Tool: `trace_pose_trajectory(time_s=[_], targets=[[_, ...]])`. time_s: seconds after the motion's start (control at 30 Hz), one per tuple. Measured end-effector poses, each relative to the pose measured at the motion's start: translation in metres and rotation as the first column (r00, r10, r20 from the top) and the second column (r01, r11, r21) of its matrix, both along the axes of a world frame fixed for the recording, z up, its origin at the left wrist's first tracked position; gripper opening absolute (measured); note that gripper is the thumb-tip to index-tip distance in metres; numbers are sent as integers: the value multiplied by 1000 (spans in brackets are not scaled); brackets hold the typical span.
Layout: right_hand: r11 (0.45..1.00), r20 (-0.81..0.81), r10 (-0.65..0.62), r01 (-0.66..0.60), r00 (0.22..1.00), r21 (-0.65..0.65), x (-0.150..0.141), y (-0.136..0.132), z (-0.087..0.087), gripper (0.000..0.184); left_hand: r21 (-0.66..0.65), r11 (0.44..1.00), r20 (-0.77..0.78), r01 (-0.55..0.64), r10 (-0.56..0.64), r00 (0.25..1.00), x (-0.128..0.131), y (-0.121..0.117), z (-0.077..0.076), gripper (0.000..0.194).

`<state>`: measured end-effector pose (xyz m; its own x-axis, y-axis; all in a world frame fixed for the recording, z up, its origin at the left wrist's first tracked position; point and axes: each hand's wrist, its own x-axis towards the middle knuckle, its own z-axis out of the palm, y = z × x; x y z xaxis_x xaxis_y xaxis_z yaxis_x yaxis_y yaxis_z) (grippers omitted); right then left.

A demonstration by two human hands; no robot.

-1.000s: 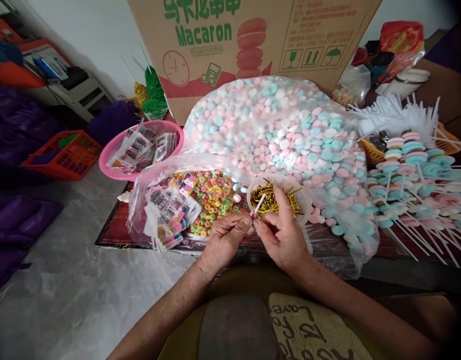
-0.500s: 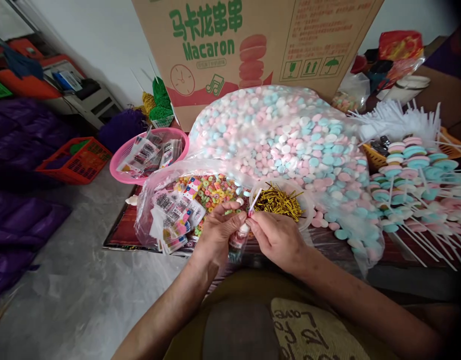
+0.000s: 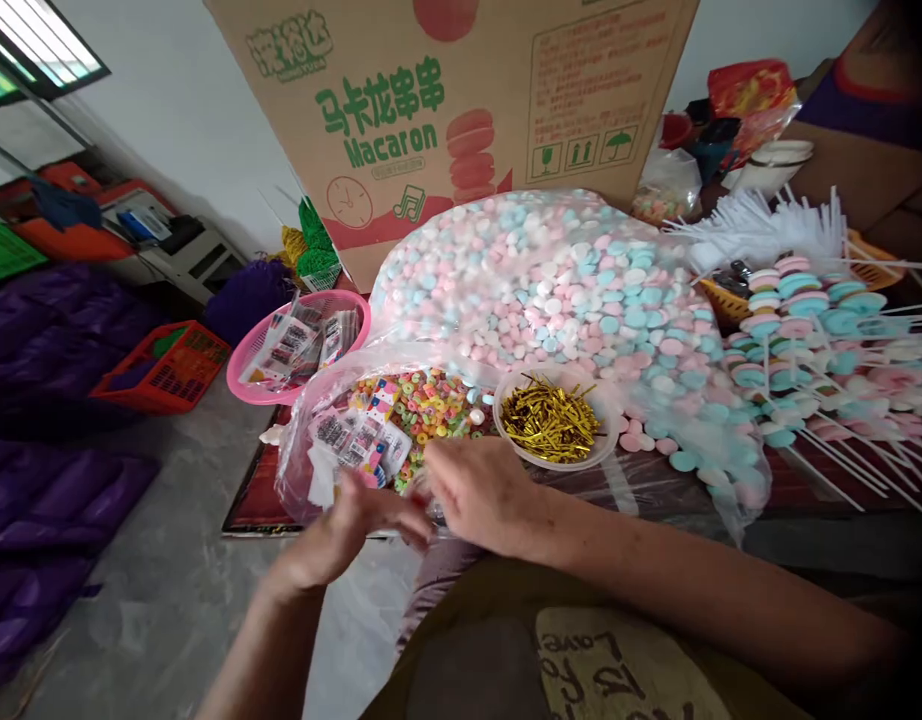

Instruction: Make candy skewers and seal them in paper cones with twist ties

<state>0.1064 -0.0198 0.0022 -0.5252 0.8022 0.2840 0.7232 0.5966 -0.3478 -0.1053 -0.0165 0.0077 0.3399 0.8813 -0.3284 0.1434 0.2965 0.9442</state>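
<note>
My right hand (image 3: 487, 498) is closed, its fingers curled in front of the colourful ring-shaped pieces. What looks like a bit of clear plastic shows at its fingertips; the rest of what it grips is hidden. Just to the left, my left hand (image 3: 360, 525) is open and slightly blurred, thumb raised apart from the fingers, which point toward the right hand. Beyond the hands, ring-shaped pieces (image 3: 438, 400) and printed packets (image 3: 356, 435) lie in a clear plastic bag. A round tub (image 3: 615, 425) of gold twist ties (image 3: 551, 418) stands behind my right wrist.
A large clear bag of pastel discs (image 3: 551, 270) fills the middle, before a cardboard box (image 3: 281, 110). Skewered macaron shapes (image 3: 798, 310) and white sticks (image 3: 768, 230) are at right. A pink basket (image 3: 240, 375) and an orange crate (image 3: 168, 375) stand at left.
My hands have moved down and left, and the left has come off the small filled packet with the white stick. That packet no longer shows. The view has shifted.
</note>
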Motion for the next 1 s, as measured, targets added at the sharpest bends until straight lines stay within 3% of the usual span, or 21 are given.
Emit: trace_pose_trajectory(time_s=[0.03, 0.1, 0.17, 0.33, 0.47, 0.53, 0.6, 0.67, 0.73, 0.8, 0.83, 0.9, 1.0], targets=[[995, 3, 47, -47, 999, 90, -2, 1, 1, 14, -49, 995, -33, 86, -88, 996, 6, 0, -6, 72], [967, 7, 149, -147, 989, 209, -6, 4, 1, 18, -79, 985, 39, 151, -149, 988, 25, 1, -18, 79], [974, -46, 153, -143, 987, 176, -7, 14, 0, 17, -63, 996, 80, 59, -53, 995, 47, 5, -29, 85], [999, -224, -29, 32, 974, 12, 19, 49, -20, 14, 65, 987, -128, -149, 156, 979, 73, 22, -52, 73], [996, -402, -89, 75, 911, -51, 45, 58, -34, 19, 305, 879, -139, -366, 422, 896, 72, 34, -46, 41], [995, -481, -90, 58, 872, -81, 51, 56, -33, 20, 373, 885, -131, -278, 347, 929, 75, 39, -37, 36], [995, -533, -83, 36, 842, -97, 53, 52, -29, 21, 327, 943, -63, -69, 94, 994, 84, 43, -28, 35], [992, -614, -73, -5, 786, -125, 52, 49, -24, 22, 253, 965, 95, 68, -95, 991, 96, 45, -22, 31], [976, -698, -76, -91, 712, -199, 54, 46, -20, 23, 224, 974, 224, 43, -94, 970, 107, 44, -20, 28], [956, -716, -100, -132, 691, -260, 60, 45, -15, 22, 202, 978, 280, -46, -13, 960, 114, 41, -21, 28], [966, -688, -106, -91, 718, -244, 63, 44, -12, 22, 183, 979, 296, -95, 38, 954, 116, 38, -21, 28], [997, -609, -79, 57, 789, -56, 69, 42, -5, 17, 130, 974, 316, -186, 137, 939, 118, 35, -20, 28], [940, -398, 45, 96, 916, 326, 71, 37, 3, 19, 66, 967, 326, -245, 212, 921, 118, 30, -15, 25]])
